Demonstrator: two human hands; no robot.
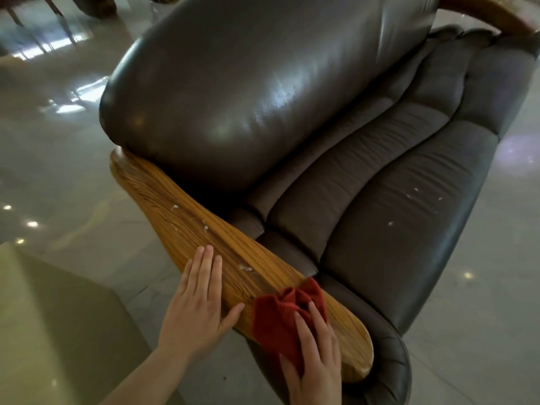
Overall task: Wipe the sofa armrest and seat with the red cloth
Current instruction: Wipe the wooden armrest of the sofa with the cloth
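A dark leather sofa has a ribbed wooden armrest (187, 217) running from upper left to lower right. White specks lie on the armrest and on the seat (388, 206). The red cloth (277, 317) is bunched on the near end of the armrest. My right hand (318, 355) presses down on the cloth with fingers spread over it. My left hand (198, 299) lies flat on the armrest's outer edge, fingers together, holding nothing. The big shiny back cushion (248, 83) rises behind the armrest.
A glossy tiled floor (58, 141) surrounds the sofa. A pale block-shaped object (52, 317) stands at the lower left beside the armrest. The far wooden armrest (482, 13) curves at the top right. Chair legs show at the top left.
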